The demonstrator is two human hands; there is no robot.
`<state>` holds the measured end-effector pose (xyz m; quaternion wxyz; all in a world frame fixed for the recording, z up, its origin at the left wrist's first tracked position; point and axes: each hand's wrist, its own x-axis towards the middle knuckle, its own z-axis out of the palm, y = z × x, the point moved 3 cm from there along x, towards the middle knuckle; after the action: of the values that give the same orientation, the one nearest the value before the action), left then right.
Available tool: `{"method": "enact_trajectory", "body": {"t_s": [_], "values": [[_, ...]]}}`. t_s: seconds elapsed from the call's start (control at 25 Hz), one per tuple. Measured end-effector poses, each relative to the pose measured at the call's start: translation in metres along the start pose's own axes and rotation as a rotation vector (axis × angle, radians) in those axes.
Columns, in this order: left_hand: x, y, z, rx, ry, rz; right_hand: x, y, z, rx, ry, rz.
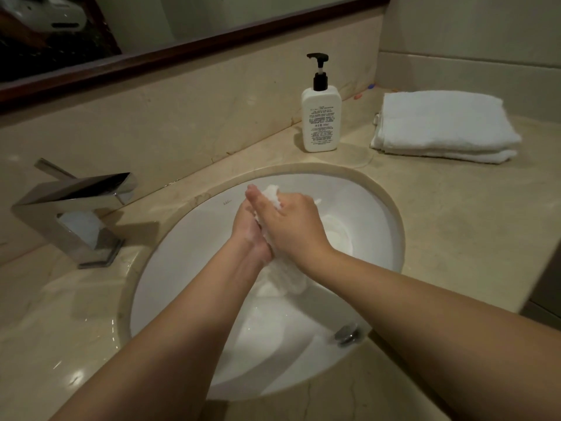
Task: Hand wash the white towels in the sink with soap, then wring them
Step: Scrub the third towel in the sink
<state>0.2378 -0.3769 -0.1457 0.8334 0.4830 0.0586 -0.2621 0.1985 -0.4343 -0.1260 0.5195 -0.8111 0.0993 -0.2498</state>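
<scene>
Over the white sink point(188, 238) both hands work a wet, soapy white towel point(283, 276). My left hand point(247, 235) lies on the towel's left side with fingers stretched upward, pressing against it. My right hand point(293, 221) covers it from the right, fingers curled over the bunched top end, which pokes out above the knuckles. The towel's lower part hangs below my wrists into the basin. A stack of folded white towels point(443, 126) lies on the counter at the far right. The white soap pump bottle point(321, 117) stands upright behind the sink.
A square chrome faucet point(76, 208) sits left of the basin on the beige marble counter point(455, 223); no water runs from it. A chrome drain knob point(346, 333) is at the basin's near right rim. A dark-framed mirror point(151, 56) runs along the back wall.
</scene>
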Motion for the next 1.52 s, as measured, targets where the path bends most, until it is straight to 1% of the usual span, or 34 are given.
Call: {"method": "enact_trajectory", "body": {"t_s": [0.04, 0.12, 0.16, 0.2, 0.28, 0.32, 0.36, 0.4, 0.44, 0.48, 0.52, 0.56, 0.6, 0.64, 0.68, 0.76, 0.8, 0.88, 0.92, 0.96, 1.08, 1.12, 1.2, 1.24, 1.28, 1.4, 1.44, 1.52], "values": [[0.001, 0.0, 0.0, 0.0, 0.002, 0.0, 0.01, 0.004, -0.005, -0.002, 0.029, 0.042], [0.002, -0.003, 0.006, 0.093, -0.012, -0.051, 0.026, 0.01, -0.016, 0.071, 0.153, 0.179], [0.001, -0.002, 0.007, 0.139, -0.005, -0.062, 0.026, 0.011, -0.018, 0.092, 0.184, 0.201], [0.003, -0.002, 0.004, 0.155, 0.028, -0.035, 0.02, 0.008, -0.016, 0.096, 0.163, 0.173], [0.008, -0.001, -0.005, 0.103, 0.06, 0.006, 0.004, -0.001, -0.004, 0.063, 0.018, 0.06], [0.008, 0.0, -0.006, 0.082, 0.06, 0.018, 0.001, -0.003, -0.003, 0.04, -0.006, 0.04], [0.008, 0.0, -0.007, 0.135, 0.073, 0.023, 0.007, -0.002, -0.005, 0.021, 0.014, 0.076], [0.006, 0.0, -0.005, 0.212, 0.077, 0.017, 0.018, 0.006, -0.01, 0.03, 0.079, 0.159], [0.006, -0.001, -0.003, 0.296, 0.094, 0.0, 0.026, 0.011, -0.016, 0.08, 0.155, 0.236], [0.004, -0.001, 0.0, 0.336, 0.109, -0.005, 0.028, 0.015, -0.017, 0.12, 0.198, 0.27], [0.004, 0.0, 0.001, 0.33, 0.122, 0.014, 0.023, 0.012, -0.015, 0.137, 0.181, 0.252], [0.004, 0.001, 0.0, 0.27, 0.119, 0.03, 0.015, 0.009, -0.007, 0.112, 0.112, 0.198], [0.01, -0.002, -0.005, 0.215, 0.114, 0.016, 0.007, 0.008, 0.002, 0.082, 0.033, 0.144], [0.012, -0.004, -0.008, 0.179, 0.117, 0.0, 0.004, 0.008, 0.004, 0.071, 0.011, 0.132], [0.01, -0.003, -0.008, 0.19, 0.11, -0.02, 0.01, 0.01, 0.0, 0.058, 0.044, 0.172], [0.011, -0.006, -0.005, 0.228, 0.083, -0.057, 0.029, 0.018, -0.013, 0.092, 0.167, 0.281], [0.014, -0.006, -0.006, 0.245, 0.1, -0.055, 0.032, 0.019, -0.014, 0.102, 0.183, 0.288], [0.014, -0.001, -0.008, 0.193, 0.139, -0.006, 0.018, 0.01, -0.004, 0.071, 0.075, 0.173], [0.015, -0.001, -0.01, 0.143, 0.146, -0.018, 0.009, 0.006, 0.003, 0.076, 0.012, 0.118], [0.013, -0.001, -0.01, 0.109, 0.142, -0.037, 0.006, 0.005, 0.004, 0.083, 0.006, 0.122], [0.008, -0.01, -0.002, 0.161, 0.126, -0.098, 0.029, 0.018, -0.011, 0.095, 0.133, 0.319], [0.008, -0.01, -0.001, 0.172, 0.137, -0.097, 0.03, 0.02, -0.013, 0.099, 0.14, 0.326], [0.014, -0.007, -0.004, 0.125, 0.122, -0.054, 0.016, 0.014, -0.001, 0.096, 0.043, 0.223], [0.015, -0.005, -0.007, 0.092, 0.113, -0.063, 0.008, 0.01, 0.005, 0.098, -0.003, 0.186], [0.015, -0.004, -0.009, 0.071, 0.104, -0.071, 0.008, 0.008, 0.005, 0.089, 0.004, 0.186], [0.008, -0.004, -0.003, 0.147, 0.053, -0.108, 0.025, 0.01, -0.012, 0.086, 0.161, 0.256], [0.008, -0.004, -0.002, 0.149, 0.055, -0.106, 0.023, 0.01, -0.013, 0.098, 0.168, 0.239], [0.008, -0.002, -0.004, 0.079, 0.066, -0.081, 0.007, 0.003, -0.002, 0.06, 0.057, 0.149]]}}
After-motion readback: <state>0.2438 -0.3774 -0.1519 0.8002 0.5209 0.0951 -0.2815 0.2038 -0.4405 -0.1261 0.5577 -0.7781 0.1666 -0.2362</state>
